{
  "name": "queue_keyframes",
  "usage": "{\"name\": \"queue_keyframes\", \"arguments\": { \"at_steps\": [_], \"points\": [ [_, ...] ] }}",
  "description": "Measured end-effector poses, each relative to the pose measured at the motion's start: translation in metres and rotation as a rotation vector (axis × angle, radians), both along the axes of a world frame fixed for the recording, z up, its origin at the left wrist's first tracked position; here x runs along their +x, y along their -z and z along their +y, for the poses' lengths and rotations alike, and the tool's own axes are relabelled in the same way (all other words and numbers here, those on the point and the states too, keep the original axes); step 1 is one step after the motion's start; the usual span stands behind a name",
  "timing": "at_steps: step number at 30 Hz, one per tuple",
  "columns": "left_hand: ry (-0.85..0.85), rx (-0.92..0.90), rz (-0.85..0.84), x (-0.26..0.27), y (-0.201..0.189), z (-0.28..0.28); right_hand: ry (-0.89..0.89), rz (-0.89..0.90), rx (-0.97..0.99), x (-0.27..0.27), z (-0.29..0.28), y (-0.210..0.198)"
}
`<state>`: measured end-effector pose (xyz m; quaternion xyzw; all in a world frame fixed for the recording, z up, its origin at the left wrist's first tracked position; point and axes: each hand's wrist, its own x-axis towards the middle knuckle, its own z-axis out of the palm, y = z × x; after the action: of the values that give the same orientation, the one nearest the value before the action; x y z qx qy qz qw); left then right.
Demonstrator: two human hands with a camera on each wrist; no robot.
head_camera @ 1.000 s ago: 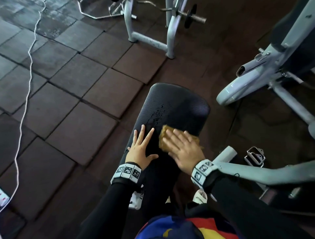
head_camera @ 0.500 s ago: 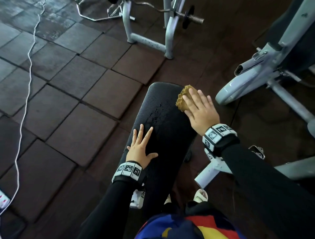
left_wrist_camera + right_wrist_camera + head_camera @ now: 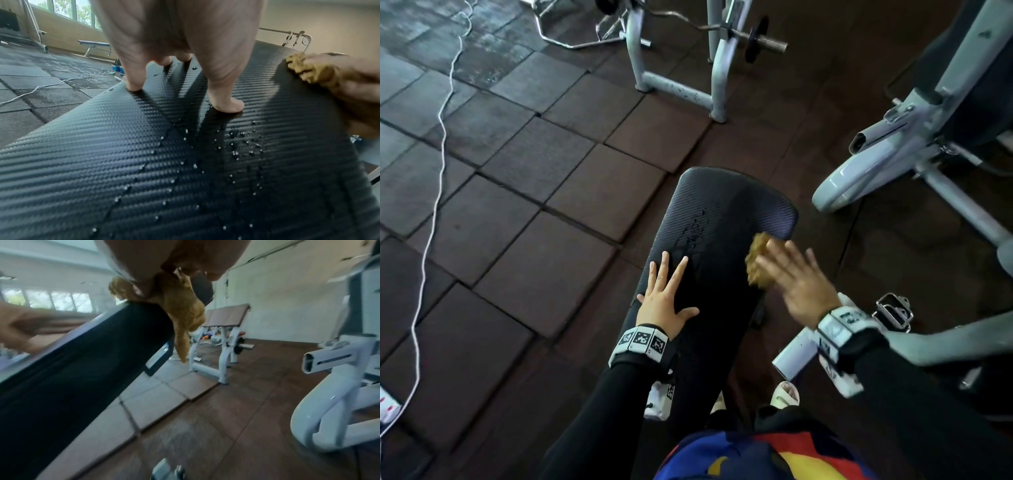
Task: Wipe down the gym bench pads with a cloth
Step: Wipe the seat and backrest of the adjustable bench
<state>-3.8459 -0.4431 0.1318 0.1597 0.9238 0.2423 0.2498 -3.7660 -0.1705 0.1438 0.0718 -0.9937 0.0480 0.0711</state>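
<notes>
The black textured bench pad (image 3: pixel 722 212) runs away from me at the centre of the head view. My left hand (image 3: pixel 664 294) lies flat on its near left part with fingers spread, fingertips (image 3: pixel 224 104) pressing the surface. Water droplets (image 3: pixel 236 146) dot the pad ahead of that hand. A crumpled tan cloth (image 3: pixel 758 260) sits at the pad's right edge. My right hand (image 3: pixel 794 277), blurred by motion, presses on it with fingers straight. In the right wrist view part of the cloth (image 3: pixel 183 308) hangs over the pad's side (image 3: pixel 82 361).
A grey rack frame (image 3: pixel 678 89) with a barbell (image 3: pixel 756 37) stands beyond the pad. A grey machine (image 3: pixel 893 154) is close on the right, with the bench's frame tube (image 3: pixel 794 356) below my right wrist. A white cable (image 3: pixel 431 205) crosses the tiled floor at left.
My right hand pushed the cloth from mid-pad to the far right end, then drew it back toward me along the right edge. The left hand stayed where it was.
</notes>
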Motion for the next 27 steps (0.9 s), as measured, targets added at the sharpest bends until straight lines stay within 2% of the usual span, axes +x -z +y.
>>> {"name": "queue_keyframes", "arguments": {
  "at_steps": [3, 6, 8, 11, 13, 16, 21, 23, 25, 27],
  "points": [
    [-0.002, -0.005, 0.004, 0.000, 0.001, 0.000, 0.112, 0.014, -0.149, -0.043, 0.014, -0.024],
    [0.005, -0.006, 0.003, 0.000, 0.002, 0.000, 0.159, -0.008, -0.062, -0.075, 0.003, -0.034],
    [0.009, -0.004, 0.008, 0.000, 0.002, 0.000, 0.198, 0.002, -0.048, -0.079, -0.014, -0.031],
    [0.006, 0.005, 0.020, 0.000, 0.003, -0.001, 0.191, 0.063, -0.127, -0.053, -0.041, -0.011],
    [0.000, 0.017, 0.029, 0.000, 0.005, -0.002, 0.194, 0.071, -0.250, -0.023, -0.054, 0.009],
    [-0.004, 0.018, 0.048, 0.001, 0.008, -0.002, 0.268, 0.034, -0.541, 0.012, -0.071, 0.031],
    [-0.020, 0.030, 0.045, 0.001, 0.012, -0.002, 0.402, 0.055, -0.883, 0.028, -0.091, 0.042],
    [-0.020, 0.022, 0.039, 0.000, 0.014, -0.001, 0.499, 0.009, -1.034, 0.032, -0.096, 0.045],
    [-0.017, 0.014, 0.034, 0.000, 0.014, -0.001, 0.580, -0.024, -1.090, 0.032, -0.098, 0.045],
    [-0.020, 0.020, 0.031, 0.001, 0.014, 0.000, 0.635, 0.021, -1.094, 0.022, -0.095, 0.041]
  ]
}}
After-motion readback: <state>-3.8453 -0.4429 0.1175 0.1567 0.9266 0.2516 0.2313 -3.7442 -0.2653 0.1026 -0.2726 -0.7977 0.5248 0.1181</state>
